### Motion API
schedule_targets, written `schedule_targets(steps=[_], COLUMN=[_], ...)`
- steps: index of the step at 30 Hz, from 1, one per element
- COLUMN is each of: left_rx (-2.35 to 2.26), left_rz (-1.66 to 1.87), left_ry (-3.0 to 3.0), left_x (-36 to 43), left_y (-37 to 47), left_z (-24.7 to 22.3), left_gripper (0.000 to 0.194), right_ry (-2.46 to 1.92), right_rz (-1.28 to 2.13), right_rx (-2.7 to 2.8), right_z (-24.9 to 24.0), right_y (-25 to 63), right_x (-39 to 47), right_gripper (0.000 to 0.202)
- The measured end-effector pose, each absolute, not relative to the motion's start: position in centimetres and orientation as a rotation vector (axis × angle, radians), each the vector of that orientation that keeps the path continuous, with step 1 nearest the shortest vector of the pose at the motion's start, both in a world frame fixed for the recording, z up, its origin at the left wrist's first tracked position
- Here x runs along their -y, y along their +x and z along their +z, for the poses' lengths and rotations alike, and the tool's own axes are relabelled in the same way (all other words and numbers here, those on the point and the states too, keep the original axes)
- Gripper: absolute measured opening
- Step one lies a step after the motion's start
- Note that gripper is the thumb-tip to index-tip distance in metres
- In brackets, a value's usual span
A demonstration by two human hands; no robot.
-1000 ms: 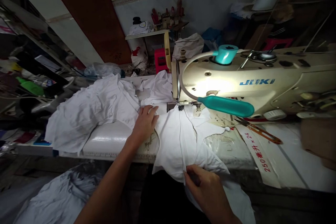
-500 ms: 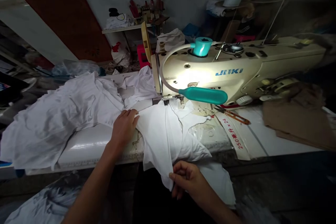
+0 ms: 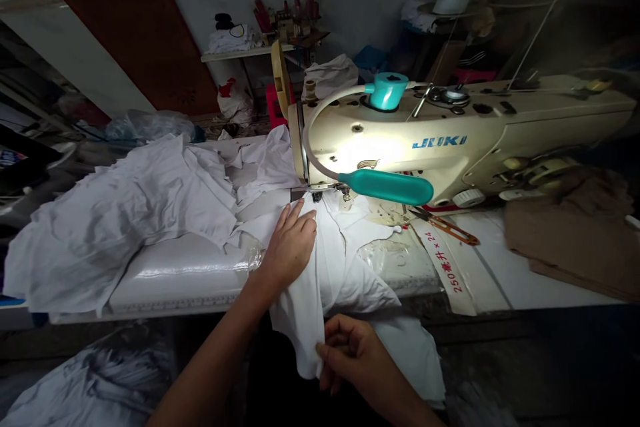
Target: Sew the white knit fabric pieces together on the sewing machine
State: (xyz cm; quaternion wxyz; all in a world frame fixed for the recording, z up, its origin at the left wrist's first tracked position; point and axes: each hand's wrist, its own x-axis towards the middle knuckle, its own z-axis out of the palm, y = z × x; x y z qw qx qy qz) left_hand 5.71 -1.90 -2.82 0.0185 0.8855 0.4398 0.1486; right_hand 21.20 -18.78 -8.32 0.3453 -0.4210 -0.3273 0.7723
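Note:
White fabric (image 3: 333,260) runs from under the presser foot of the sewing machine (image 3: 390,137) down over the table's front edge. My left hand (image 3: 293,240) lies flat on it, just left of and below the needle area, fingers slightly apart. Lower down, my right hand (image 3: 347,353) pinches the hanging edge of the same fabric between thumb and fingers. A lit lamp with a teal handle (image 3: 387,187) is on the machine's front and lights the machine's body.
A heap of white cloth pieces (image 3: 130,220) covers the table's left side. Orange-handled thread snips (image 3: 450,228) lie right of the needle, beside a white strip with red print (image 3: 445,267). Brown fabric (image 3: 575,233) sits at the far right.
My left hand has moved right, from the fabric's left edge onto the fabric near the presser foot. My right hand keeps its pinch, slightly lower. The view has shifted a little.

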Motion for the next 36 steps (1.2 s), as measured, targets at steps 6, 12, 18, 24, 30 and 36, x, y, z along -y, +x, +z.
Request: schedule_targets(steps=[6, 12, 18, 24, 30, 36], left_rx=[-1.354, -1.361, -1.436, -1.503, -1.557, -1.441], left_rz=[0.608, 0.762, 0.931, 0.972, 1.086, 1.126], left_ry=[2.711, 2.749, 2.735, 2.590, 2.509, 2.641], left_x=[5.8, 11.4, 14.7, 14.5, 13.6, 13.5], left_y=[6.6, 7.0, 8.0, 8.1, 8.6, 8.5], left_z=[-3.1, -4.2, -5.7, -5.8, -5.1, -5.6], left_gripper=[0.012, 0.023, 0.031, 0.030, 0.024, 0.024], right_ry=[-1.205, -1.166, -1.068, -1.006, -0.938, -0.952], right_rz=[1.916, 0.894, 0.244, 0.308, 0.297, 0.321], right_rx=[1.301, 1.932, 2.216, 2.252, 2.225, 2.200], right_z=[-6.5, -3.8, -3.8, -5.0, -5.8, -6.2], right_y=[24.0, 28.8, 29.2, 28.8, 29.1, 29.0], right_x=[18.2, 14.4, 10.8, 10.0, 10.3, 10.4], right_gripper=[0.033, 0.016, 0.032, 0.031, 0.039, 0.037])
